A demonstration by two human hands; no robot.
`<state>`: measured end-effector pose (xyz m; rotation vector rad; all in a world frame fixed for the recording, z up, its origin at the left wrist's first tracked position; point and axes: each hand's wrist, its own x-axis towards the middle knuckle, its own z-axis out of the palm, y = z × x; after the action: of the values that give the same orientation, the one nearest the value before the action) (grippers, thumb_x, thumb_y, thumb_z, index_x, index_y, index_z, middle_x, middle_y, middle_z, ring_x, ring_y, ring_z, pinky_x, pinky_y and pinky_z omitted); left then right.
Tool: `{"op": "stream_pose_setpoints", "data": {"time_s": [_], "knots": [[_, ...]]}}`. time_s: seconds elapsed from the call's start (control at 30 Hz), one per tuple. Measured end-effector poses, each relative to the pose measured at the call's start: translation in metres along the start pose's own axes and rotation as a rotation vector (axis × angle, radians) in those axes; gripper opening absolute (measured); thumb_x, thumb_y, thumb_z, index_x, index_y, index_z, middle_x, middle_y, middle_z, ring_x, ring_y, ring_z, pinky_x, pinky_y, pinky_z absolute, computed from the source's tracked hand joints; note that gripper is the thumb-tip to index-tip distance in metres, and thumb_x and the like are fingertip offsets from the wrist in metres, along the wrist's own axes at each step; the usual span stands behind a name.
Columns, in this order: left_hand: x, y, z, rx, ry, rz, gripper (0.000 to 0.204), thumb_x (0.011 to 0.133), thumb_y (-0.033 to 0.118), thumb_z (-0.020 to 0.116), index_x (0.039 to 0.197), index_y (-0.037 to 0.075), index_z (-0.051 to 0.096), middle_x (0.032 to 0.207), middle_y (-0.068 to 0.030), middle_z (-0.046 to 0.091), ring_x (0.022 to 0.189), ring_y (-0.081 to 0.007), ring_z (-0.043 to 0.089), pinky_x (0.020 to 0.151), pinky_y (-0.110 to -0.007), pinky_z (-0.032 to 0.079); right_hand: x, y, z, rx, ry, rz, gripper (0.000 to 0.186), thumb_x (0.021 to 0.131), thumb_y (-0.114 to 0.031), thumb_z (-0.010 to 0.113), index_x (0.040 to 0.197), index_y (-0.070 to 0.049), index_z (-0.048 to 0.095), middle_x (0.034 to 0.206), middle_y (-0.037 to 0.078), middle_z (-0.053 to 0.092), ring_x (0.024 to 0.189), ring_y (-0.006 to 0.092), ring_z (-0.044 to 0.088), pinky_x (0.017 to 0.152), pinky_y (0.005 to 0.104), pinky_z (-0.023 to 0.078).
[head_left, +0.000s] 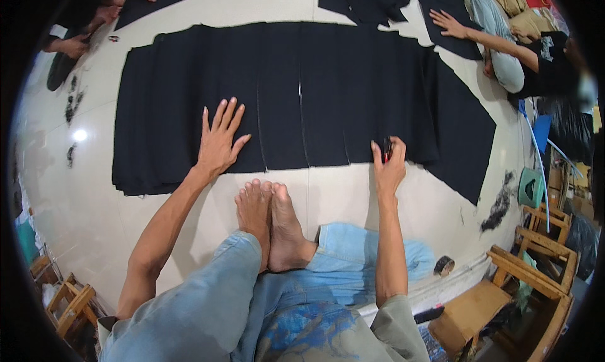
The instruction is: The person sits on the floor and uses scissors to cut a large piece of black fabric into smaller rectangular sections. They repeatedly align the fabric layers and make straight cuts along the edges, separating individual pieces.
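Observation:
A large piece of black cloth [227, 53], lying in folds or layers, is spread over the pale floor in front of me. Thin straight lines, looking like slits or seams, run across its middle toward the near edge. My left hand [219, 138] presses flat on the cloth left of these lines, fingers spread. Near the cloth's front edge, on the right, my right hand [389, 168] is closed around a small black and red tool [387, 150]. Fingers cover most of the tool, so its exact kind is hidden.
My bare feet [268, 220] rest just short of the cloth. Co-workers' hands [449, 24] lie on other black cloth pieces [372, 0] at the far side. Right of me are a tape roll [444, 265], wooden frames [535, 274] and a green stool [531, 187]; dark lint [499, 204] lies nearby.

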<state>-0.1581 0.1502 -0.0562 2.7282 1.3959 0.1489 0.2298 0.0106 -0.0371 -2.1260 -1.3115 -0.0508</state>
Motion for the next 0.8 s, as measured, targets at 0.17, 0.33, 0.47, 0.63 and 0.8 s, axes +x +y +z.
{"op": "stream_pose_setpoints", "data": {"time_s": [0.17,0.33,0.47,0.63,0.8], "knots": [[-0.014,-0.006,-0.009,0.005,-0.023,-0.013,0.068,0.1,0.044,0.05,0.155,0.007,0.032,0.164,-0.0138,0.024,0.152,-0.0309,0.018,0.12,-0.061,0.011,-0.021,0.0,-0.003,-0.082,-0.068,0.124,0.038,0.09,-0.038,0.073,0.09,-0.004,0.055,0.132,0.005,0.062,0.08,0.0276,0.068,0.067,0.038,0.053],[-0.016,0.033,-0.012,-0.109,-0.085,0.054,0.074,0.1,0.053,0.047,0.155,0.007,0.032,0.164,-0.0146,0.021,0.153,-0.0328,0.015,0.12,-0.063,0.008,-0.021,0.049,-0.028,-0.276,0.036,0.04,0.042,0.091,-0.041,0.071,0.088,-0.003,0.056,0.138,0.003,0.06,0.069,0.0224,0.066,0.063,0.0353,0.053],[-0.027,0.055,-0.019,-0.315,-0.151,0.067,0.066,0.1,0.047,0.05,0.153,0.009,0.038,0.163,-0.0128,0.026,0.152,-0.03,0.017,0.123,-0.058,0.008,-0.032,0.06,-0.061,-0.277,-0.141,0.204,0.043,0.092,-0.041,0.071,0.083,-0.002,0.056,0.137,0.003,0.062,0.07,0.0229,0.066,0.061,0.0351,0.05],[-0.004,0.059,-0.035,-0.602,-0.116,0.071,0.048,0.098,0.023,0.059,0.142,0.005,0.052,0.15,-0.0142,0.047,0.145,-0.0295,0.034,0.122,-0.05,0.02,-0.049,0.074,-0.084,-0.385,0.035,0.175,0.047,0.095,-0.046,0.066,0.091,0.0,0.059,0.096,0.013,0.07,0.064,0.022,0.058,0.061,0.0341,0.049],[0.055,0.048,-0.043,-0.487,0.067,0.235,0.052,0.096,0.022,0.063,0.144,0.007,0.049,0.155,-0.0115,0.041,0.147,-0.0304,0.03,0.122,-0.049,0.02,-0.062,-0.045,-0.038,0.683,-0.16,0.846,0.05,0.105,-0.049,0.047,0.097,-0.003,0.063,0.062,-0.003,0.044,0.05,0.0051,0.04,0.043,0.0231,0.031]]}}
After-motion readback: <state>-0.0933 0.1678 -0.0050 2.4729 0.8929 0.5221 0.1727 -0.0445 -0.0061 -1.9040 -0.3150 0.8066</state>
